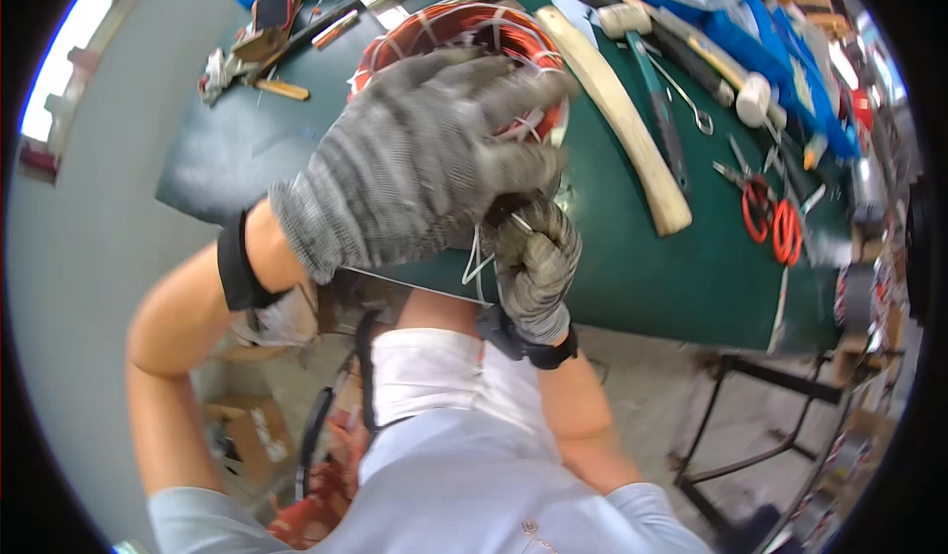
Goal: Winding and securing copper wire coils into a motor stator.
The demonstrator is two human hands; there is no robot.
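A round motor stator with copper-coloured windings [395, 36], laced with white ties, sits near the table's front edge, partly hidden by my left hand. My left hand [415, 154], in a grey knitted glove, lies across it with fingers apart, reaching to the right; motion blurs the fingertips. Just below them, my right hand [536, 266], gloved alike, is closed with its fingers curled in. From its grip comes a thin white cord [474, 268], which hangs in a loop over the table's edge. What lies under my left palm is hidden.
On the green table [612, 277], a curved wooden handle [622, 124] lies right of the stator. Beyond it are mallets [752, 100], red-handled scissors [770, 218] and blue bins [790, 60]. Several rods and tools lie at the back left. A black metal frame [760, 406] stands at lower right.
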